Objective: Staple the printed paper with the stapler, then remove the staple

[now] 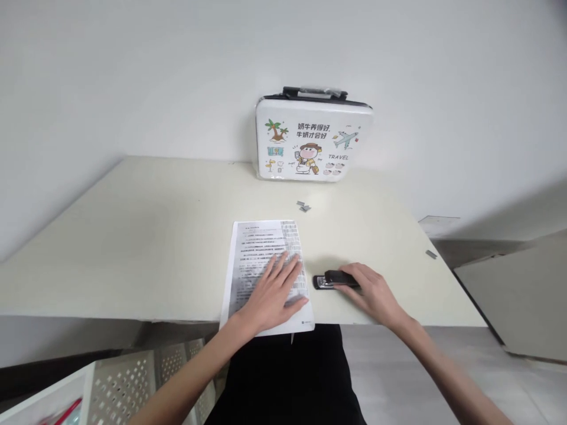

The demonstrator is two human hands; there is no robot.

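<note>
Printed sheets of paper (261, 242) lie at the table's front edge, their bottom reaching slightly past it. My left hand (272, 292) rests flat on them, fingers spread. Just right of the paper, my right hand (372, 292) is wrapped round a black stapler (325, 282), whose front end points left toward the sheets without touching them. Beyond the paper sit a few small grey staple strips (303, 206).
A white case (310, 141) with cartoon prints stands against the wall at the back of the pale table (133, 236). Another staple strip (431, 254) lies near the right edge. Perforated baskets (124, 383) are below at the left.
</note>
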